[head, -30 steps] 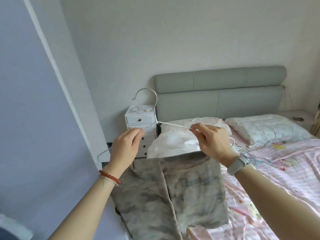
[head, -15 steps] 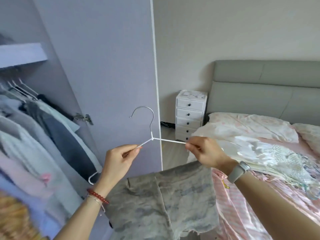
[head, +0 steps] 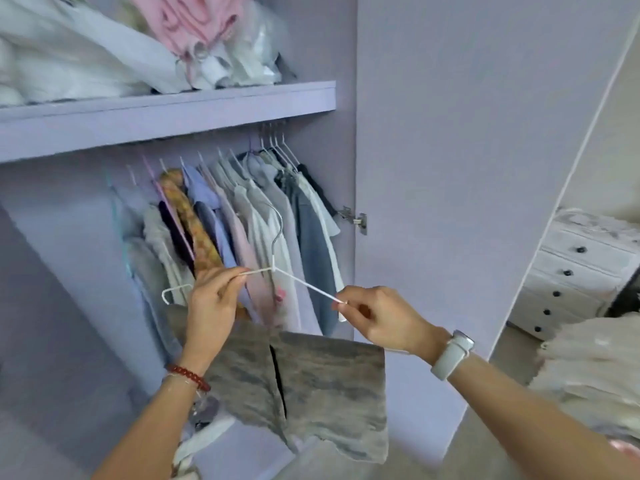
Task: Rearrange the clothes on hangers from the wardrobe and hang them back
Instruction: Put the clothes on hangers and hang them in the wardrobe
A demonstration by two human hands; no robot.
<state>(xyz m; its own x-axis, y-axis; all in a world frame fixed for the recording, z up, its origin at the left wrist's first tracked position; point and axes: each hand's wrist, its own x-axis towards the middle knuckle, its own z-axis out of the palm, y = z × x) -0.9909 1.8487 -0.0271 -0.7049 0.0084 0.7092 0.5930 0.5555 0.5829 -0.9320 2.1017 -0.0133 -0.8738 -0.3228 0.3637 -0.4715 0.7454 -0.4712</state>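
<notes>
Holding item one, a white wire hanger [head: 277, 268], you have it level in front of the open wardrobe [head: 450, 133], below the shelf edge and just before the row of hung clothes [head: 242, 209]. Left hand [head: 211, 306]: fingertips pinching the left shoulder of the wire near its bent end. Right hand [head: 377, 317]: thumb and forefinger pinching the right shoulder close to its tip. Item two, grey mottled shorts [head: 311, 386]: draped over the hanger's lower bar, legs hanging free beneath both wrists, hem ragged at the lower right corner. Handling, by judgement: the wire is light and thin, likely springy, and will twist if you grip one end only; the cloth is soft, limp and free to slide along the bar, so keep the bar level. Best hold for the hanging step is probably the neck under the hook, which points up toward the rail; the rail itself is hidden behind the shelf lip. The gap at the left end of the row looks the roomiest. Also present: folded bedding and a pink garment [head: 194, 19] on the upper shelf, a door hinge [head: 355, 220] on the right wall, a white drawer chest [head: 581, 268] beyond the door's edge.
</notes>
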